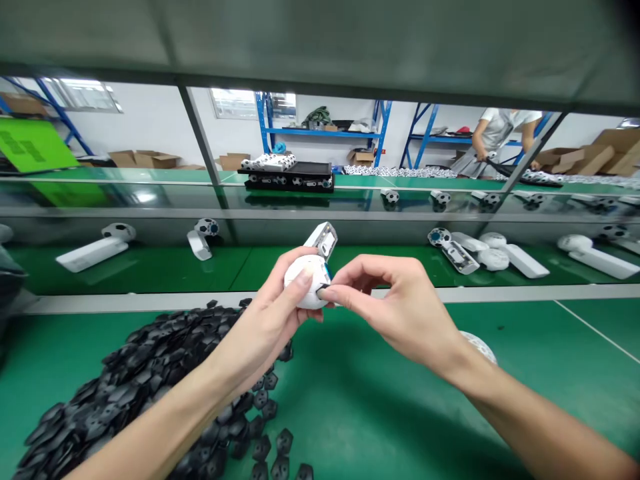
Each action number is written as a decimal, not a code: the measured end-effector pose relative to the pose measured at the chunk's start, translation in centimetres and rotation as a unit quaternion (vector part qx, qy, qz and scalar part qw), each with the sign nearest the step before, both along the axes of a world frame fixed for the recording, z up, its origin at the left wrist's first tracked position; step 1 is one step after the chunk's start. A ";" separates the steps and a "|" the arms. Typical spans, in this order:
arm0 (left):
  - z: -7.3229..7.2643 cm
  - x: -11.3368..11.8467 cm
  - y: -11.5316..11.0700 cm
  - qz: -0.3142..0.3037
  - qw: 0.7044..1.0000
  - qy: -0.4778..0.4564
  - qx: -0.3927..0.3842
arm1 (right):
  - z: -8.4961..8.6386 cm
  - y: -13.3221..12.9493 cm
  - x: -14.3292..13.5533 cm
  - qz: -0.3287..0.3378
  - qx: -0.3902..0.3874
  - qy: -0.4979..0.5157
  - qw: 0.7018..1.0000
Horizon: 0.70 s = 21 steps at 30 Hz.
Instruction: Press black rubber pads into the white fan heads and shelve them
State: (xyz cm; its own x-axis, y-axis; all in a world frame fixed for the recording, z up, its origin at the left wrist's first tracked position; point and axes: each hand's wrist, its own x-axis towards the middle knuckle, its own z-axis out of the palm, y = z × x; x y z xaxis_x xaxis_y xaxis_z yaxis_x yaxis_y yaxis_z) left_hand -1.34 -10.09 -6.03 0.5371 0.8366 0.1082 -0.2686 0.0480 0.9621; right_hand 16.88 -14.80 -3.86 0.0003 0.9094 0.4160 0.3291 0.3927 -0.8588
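Near the middle of the view, my left hand [280, 293] is closed around the round head of a white device [311, 277], its thumb on the front. The device's rectangular base [323, 239] points up and away. My right hand [395, 300] pinches a small black piece [323, 291] between thumb and forefinger, against the right side of the round head. A large heap of black pentagonal pieces [150, 373] lies on the green tabletop at the lower left, partly behind my left forearm.
Beyond a pale rail [150, 303], several white devices [95, 253] lie on a green strip. A round white part [479, 347] sits behind my right forearm. Black trays [287, 179] and a person [500, 143] are farther back.
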 end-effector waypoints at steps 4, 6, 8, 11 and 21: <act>-0.7 0.0 -0.1 0.039 0.996 0.046 0.060 | -0.9 -0.4 -0.8 -0.019 0.009 -0.018 1.000; -0.8 0.1 -0.1 0.053 0.993 0.059 0.083 | -1.1 -0.6 -1.0 -0.024 0.028 -0.031 0.999; -0.6 0.2 -0.1 0.057 0.993 0.054 0.087 | -1.1 -0.8 -0.9 -0.025 0.044 -0.047 0.998; -0.1 0.3 -0.1 0.066 0.993 0.052 0.085 | -0.7 -0.9 -0.7 -0.022 0.053 -0.048 0.997; 0.4 0.3 -0.5 0.091 0.990 0.062 0.084 | -0.3 -1.1 -0.6 -0.026 0.103 -0.104 0.989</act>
State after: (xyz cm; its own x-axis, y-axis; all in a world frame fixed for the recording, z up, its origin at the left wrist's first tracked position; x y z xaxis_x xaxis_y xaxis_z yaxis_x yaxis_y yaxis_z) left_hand -1.06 -10.63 -5.59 0.3967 0.8967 0.1965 -0.1368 -0.1539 0.9786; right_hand 16.28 -15.92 -4.12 -0.0606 0.8066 0.5880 0.5135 0.5304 -0.6746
